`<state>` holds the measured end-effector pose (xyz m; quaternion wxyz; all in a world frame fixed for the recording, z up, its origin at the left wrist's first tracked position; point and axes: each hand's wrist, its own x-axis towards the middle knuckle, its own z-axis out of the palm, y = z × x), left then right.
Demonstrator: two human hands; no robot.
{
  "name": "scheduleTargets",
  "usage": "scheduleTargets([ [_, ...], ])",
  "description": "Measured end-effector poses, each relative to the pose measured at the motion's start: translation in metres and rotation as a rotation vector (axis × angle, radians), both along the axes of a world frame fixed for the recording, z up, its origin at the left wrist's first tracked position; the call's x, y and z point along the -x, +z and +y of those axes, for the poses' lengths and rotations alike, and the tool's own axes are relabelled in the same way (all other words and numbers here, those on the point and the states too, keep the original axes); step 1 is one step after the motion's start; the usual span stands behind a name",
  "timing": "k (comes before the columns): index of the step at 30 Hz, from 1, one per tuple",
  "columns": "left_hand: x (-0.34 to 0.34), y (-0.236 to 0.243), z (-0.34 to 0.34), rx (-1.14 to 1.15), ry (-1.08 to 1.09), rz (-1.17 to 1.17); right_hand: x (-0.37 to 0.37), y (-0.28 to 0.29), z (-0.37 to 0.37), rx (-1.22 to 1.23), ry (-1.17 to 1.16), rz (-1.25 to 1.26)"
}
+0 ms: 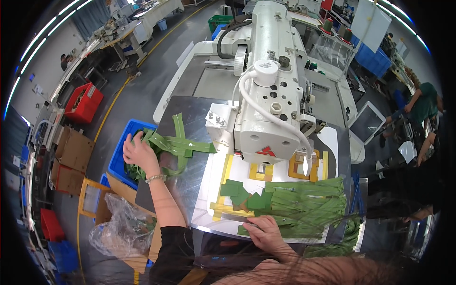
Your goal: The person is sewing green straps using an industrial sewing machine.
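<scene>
Green straps [172, 143] beside a machine [266, 128]

Working remotely, I see a metal table [183, 105], grey floor [159, 54], one machine at 1 o'clock, two thread cones [327, 25] beyond. At 9, the left hand [139, 152] lies over straps spilling from one blue bin [116, 161]; at 5, the right hand [269, 235] bends near the strap pile [308, 198] at 4. I cannot tell either grip.
</scene>
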<state>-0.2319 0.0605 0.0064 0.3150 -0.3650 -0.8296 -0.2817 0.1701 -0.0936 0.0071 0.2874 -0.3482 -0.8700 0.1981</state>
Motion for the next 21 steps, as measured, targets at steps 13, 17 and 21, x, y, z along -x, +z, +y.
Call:
scheduleTargets([
  [13,-0.04,0.003,0.008,0.602,-0.874,-0.307,-0.014,0.0,-0.009,-0.064,0.092,-0.114],
  [17,-0.039,0.001,0.009,0.248,-0.403,0.055,-0.023,-0.006,-0.013,-0.083,0.086,-0.169],
  [21,-0.067,0.028,-0.001,0.248,-0.858,-0.171,-0.027,-0.011,-0.011,-0.057,0.038,-0.212],
])
